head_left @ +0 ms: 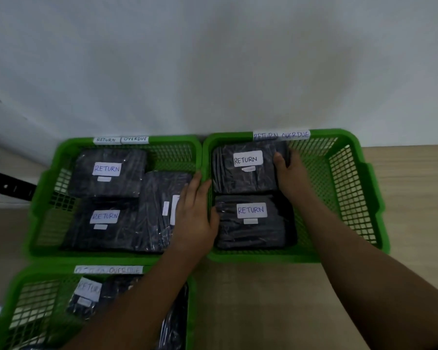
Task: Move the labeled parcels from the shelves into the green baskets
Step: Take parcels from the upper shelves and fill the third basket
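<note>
Three green baskets stand on a wooden surface. The right basket [352, 178] holds two dark wrapped parcels with white RETURN labels: a far parcel [243, 180] and a near parcel [250, 233]. My right hand [290, 173] grips the far parcel's right edge, thumb on top. My left hand [195, 210] lies with straight fingers over the rims between the two far baskets, its thumb touching the near parcel's left edge. The left basket [48, 188] holds three dark parcels, two showing RETURN labels. The near basket [31, 299] holds more dark parcels, partly hidden by my left forearm.
A white wall rises right behind the baskets. White paper tags reading RETURN OVERDUE [281, 135] sit on the basket rims. The right half of the right basket shows bare mesh. Bare wooden surface [263, 306] lies in front of it. A dark strip [8, 185] crosses at far left.
</note>
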